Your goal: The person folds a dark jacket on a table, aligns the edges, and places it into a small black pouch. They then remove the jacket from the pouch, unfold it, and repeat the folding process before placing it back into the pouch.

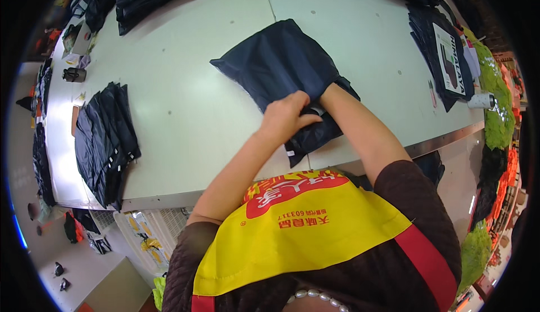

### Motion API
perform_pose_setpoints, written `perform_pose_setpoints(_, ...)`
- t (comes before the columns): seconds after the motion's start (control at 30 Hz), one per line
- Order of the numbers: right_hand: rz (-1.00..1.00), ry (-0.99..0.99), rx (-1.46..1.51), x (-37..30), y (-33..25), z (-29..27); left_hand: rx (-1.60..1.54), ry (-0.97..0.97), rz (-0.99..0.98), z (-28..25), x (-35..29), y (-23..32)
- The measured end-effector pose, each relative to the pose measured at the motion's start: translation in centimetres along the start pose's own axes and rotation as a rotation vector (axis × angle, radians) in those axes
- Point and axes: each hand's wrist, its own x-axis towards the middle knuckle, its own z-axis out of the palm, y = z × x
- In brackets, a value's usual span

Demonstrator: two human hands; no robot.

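A: Where's the cloth, and our hands?

B: One dark navy cloth piece (275, 64) lies mid-bench (174, 76). Our left hand (286, 115) is curled on its edge; our right hand is hidden inside, so we cannot tell its grip.

A: Working well?

B: We'd best steady that edge and reach smoothly, so layers don't twist.

A: Counts?

B: One piece being handled; two side stacks, left (106, 138) and right (423, 42); one printed card (450, 59). Their layers we can't count.
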Motion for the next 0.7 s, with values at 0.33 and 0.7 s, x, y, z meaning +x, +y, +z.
perform_pose_setpoints(0.33,-0.098,-0.815,0.135,-7.5,-4.9,-9.6,0.286,0.042,-0.247,-3.8,-2.8,-0.4)
perform_pose_setpoints(0.7,-0.276,-0.467,-0.152,-7.8,-7.0,-7.3,0.271,0.082,-0.147,-6.0,-3.8,-1.9)
